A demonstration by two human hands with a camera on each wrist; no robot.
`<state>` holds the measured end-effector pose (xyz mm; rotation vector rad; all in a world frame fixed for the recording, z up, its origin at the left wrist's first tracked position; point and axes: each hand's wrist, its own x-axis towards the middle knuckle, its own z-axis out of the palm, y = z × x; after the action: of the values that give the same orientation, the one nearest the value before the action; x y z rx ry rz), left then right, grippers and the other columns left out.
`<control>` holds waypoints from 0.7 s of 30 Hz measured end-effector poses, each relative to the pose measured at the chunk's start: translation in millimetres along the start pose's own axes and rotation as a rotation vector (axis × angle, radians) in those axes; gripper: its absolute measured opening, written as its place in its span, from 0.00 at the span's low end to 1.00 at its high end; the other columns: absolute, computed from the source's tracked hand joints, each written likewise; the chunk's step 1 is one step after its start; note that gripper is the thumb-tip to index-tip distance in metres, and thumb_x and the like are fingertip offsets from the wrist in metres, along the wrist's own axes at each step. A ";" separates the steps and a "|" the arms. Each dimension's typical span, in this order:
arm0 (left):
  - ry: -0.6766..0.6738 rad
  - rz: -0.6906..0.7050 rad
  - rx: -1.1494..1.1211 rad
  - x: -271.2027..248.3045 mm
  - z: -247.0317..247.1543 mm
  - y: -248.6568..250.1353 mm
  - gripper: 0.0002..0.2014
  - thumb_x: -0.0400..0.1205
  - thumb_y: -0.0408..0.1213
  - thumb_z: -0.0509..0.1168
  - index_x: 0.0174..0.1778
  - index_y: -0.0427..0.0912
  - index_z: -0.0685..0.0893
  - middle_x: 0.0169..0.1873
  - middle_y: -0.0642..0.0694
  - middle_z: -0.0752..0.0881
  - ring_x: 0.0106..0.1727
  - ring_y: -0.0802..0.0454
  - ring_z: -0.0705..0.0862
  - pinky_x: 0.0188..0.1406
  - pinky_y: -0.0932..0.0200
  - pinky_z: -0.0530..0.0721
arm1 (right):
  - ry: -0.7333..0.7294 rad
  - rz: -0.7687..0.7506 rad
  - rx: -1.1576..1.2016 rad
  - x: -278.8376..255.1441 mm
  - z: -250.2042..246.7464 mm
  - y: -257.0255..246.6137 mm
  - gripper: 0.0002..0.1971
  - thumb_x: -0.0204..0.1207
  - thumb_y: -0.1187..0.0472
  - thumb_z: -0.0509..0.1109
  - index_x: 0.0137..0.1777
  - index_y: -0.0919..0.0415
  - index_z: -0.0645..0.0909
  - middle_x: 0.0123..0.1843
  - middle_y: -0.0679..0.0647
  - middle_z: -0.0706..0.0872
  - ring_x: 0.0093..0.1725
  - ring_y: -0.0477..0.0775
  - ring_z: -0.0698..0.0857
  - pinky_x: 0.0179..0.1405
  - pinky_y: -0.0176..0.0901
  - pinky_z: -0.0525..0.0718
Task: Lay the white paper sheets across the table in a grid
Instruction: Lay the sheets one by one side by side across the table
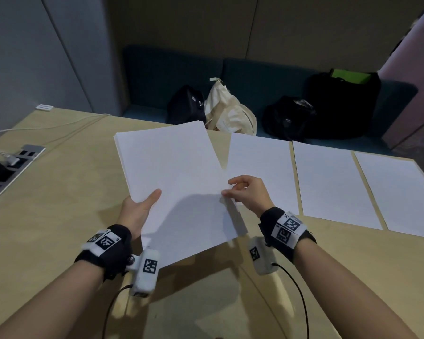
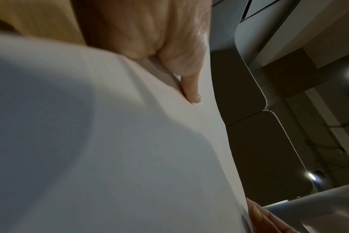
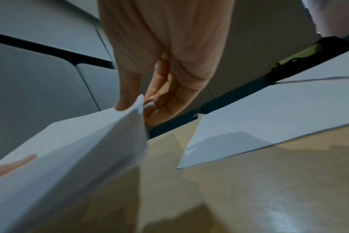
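A stack of white paper sheets (image 1: 174,182) hovers over the wooden table (image 1: 59,192), tilted left. My left hand (image 1: 138,209) grips its left edge, thumb on top (image 2: 191,93), the other fingers hidden beneath. My right hand (image 1: 245,192) pinches the right edge of the top sheet (image 3: 137,107) between thumb and fingers. Three single white sheets lie flat in a row along the far right of the table: one (image 1: 260,172) just beyond my right hand, a second (image 1: 328,187), a third (image 1: 399,194) near the table's right edge.
A recessed power-socket panel (image 1: 12,167) with plugs and a white cable (image 1: 47,127) sits at the table's left. Beyond the far edge, a teal bench (image 1: 250,77) carries black bags (image 1: 340,106) and a cream tote (image 1: 228,111). Bare wood lies near me.
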<state>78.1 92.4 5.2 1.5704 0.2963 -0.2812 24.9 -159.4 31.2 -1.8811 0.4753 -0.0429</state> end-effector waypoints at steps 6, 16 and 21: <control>-0.012 -0.003 -0.053 -2.2 -1.5 6.7 0.18 0.78 0.36 0.70 0.63 0.35 0.81 0.54 0.42 0.86 0.56 0.44 0.84 0.62 0.51 0.79 | 0.139 -0.044 -0.026 6.4 12.3 -1.6 0.09 0.67 0.64 0.79 0.44 0.67 0.87 0.32 0.48 0.83 0.32 0.41 0.80 0.31 0.29 0.77; 0.063 -0.004 -0.039 12.7 -28.9 5.3 0.24 0.78 0.42 0.69 0.67 0.33 0.78 0.58 0.43 0.84 0.61 0.44 0.82 0.63 0.53 0.77 | 0.300 0.011 0.019 41.8 28.1 -2.0 0.03 0.77 0.63 0.68 0.44 0.62 0.79 0.40 0.54 0.82 0.38 0.50 0.80 0.35 0.35 0.75; 0.176 -0.003 -0.051 17.1 -60.8 7.9 0.21 0.80 0.40 0.67 0.65 0.31 0.79 0.58 0.43 0.83 0.57 0.47 0.81 0.60 0.56 0.75 | 0.452 0.039 -0.045 72.1 35.4 -7.8 0.07 0.78 0.67 0.65 0.47 0.70 0.82 0.39 0.55 0.82 0.42 0.56 0.80 0.40 0.40 0.77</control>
<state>96.5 153.3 7.6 1.5468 0.4395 -0.1371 102.6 -150.3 11.2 -1.9056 0.8253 -0.4409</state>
